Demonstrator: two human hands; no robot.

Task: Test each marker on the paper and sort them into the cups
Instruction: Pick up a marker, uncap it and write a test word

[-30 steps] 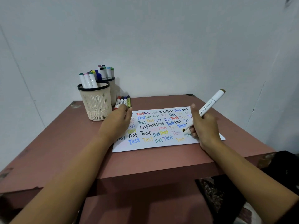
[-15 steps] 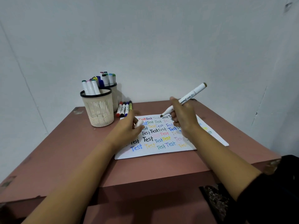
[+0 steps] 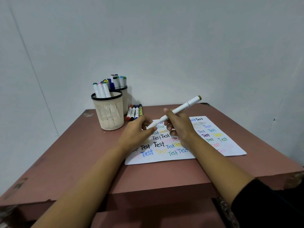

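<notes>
I hold one white marker (image 3: 181, 108), olive-capped at its far end, tilted above the paper (image 3: 230, 145).
My right hand (image 3: 181, 127) grips its barrel; my left hand (image 3: 136, 134) pinches its lower end. Two marker-filled holders, front cup (image 3: 108, 112) and rear cup (image 3: 126, 100), stand at the left rear of the counter (image 3: 82, 153), with four loose markers (image 3: 134, 111) lying beside them. My hands cover part of the paper.

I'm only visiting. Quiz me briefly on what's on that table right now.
1. Multiple choice: how many loose markers lie on the reddish-brown table beside the two cream mesh cups? A two, B four, C seven.
2. True or false: the white paper sheet is blank.
3. Fill in: the ___ hand grips the white marker with olive end cap.
Key: 1 B. 2 false; coloured "Test" words cover the paper. 3 right hand.
</notes>
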